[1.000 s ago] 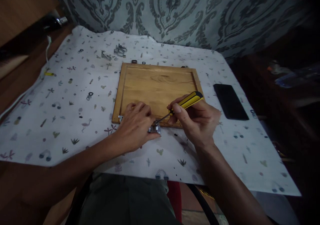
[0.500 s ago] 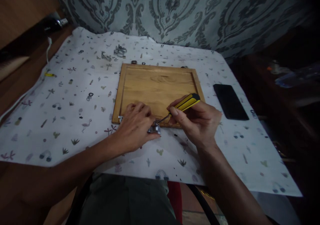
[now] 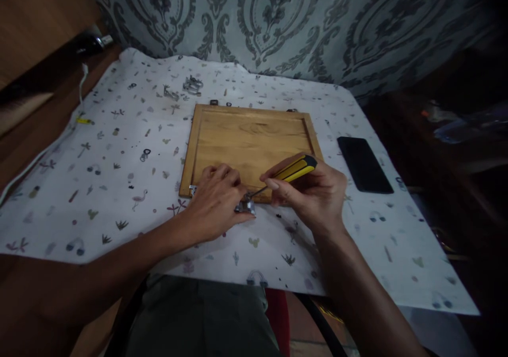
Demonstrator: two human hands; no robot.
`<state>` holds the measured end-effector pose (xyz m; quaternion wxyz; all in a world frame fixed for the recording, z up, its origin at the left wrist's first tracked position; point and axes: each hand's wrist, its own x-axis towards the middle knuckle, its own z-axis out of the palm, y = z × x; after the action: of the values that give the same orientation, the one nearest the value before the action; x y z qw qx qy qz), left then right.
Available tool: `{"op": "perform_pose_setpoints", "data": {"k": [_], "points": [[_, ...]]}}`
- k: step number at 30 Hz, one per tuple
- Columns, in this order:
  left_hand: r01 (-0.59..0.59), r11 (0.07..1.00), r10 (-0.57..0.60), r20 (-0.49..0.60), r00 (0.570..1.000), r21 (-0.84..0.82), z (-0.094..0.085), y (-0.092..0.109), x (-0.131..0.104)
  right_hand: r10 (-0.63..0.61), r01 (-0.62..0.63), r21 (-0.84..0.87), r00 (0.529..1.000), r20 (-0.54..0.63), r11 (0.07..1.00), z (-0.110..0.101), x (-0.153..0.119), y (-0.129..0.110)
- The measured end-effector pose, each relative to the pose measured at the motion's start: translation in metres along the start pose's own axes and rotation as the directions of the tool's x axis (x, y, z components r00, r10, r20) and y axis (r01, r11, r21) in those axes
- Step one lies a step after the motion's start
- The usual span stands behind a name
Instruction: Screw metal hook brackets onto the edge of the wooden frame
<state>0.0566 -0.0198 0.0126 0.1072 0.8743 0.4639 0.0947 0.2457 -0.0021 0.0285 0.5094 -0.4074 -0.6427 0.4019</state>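
Note:
A framed wooden panel (image 3: 254, 135) lies on the patterned cloth in front of me. My left hand (image 3: 216, 201) rests over its near edge, fingers bent on the wood and thumb against a small shiny metal latch (image 3: 246, 206), which it steadies. Part of the latch is hidden under the fingers. In my right hand (image 3: 317, 193) is a screwdriver (image 3: 296, 168) with a yellow and black handle, held slanted. Its shaft reaches down left and the tip meets the latch. Beside my left fingers, another metal fitting (image 3: 192, 189) shows at the panel's near left corner.
Several loose metal fittings (image 3: 192, 85) lie at the back of the cloth. A black phone (image 3: 365, 165) lies to the right. On the left runs a white cable (image 3: 43, 153) with a yellow piece (image 3: 83, 120) near it. A patterned curtain-like surface (image 3: 270, 24) stands behind the table.
My right hand has shifted slightly and its fingers have turned on the screwdriver handle, whose tip stays at the latch. The left hand keeps its place. My view has tilted a little.

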Motion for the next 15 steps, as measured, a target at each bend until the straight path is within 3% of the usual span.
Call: {"op": "perform_pose_setpoints", "data": {"k": [8,15], "points": [[0.009,1.0,-0.009,0.035,0.999,-0.002,-0.003,0.0007,0.0003,-0.027,0.022,0.067,0.996,0.08,0.998,-0.0056,-0.0016,0.0016],[-0.009,1.0,0.009,0.032,0.999,0.003,-0.001,-0.0017,-0.0009,-0.079,0.08,0.041,0.997,-0.025,0.996,-0.0043,0.0003,0.0033]]}}
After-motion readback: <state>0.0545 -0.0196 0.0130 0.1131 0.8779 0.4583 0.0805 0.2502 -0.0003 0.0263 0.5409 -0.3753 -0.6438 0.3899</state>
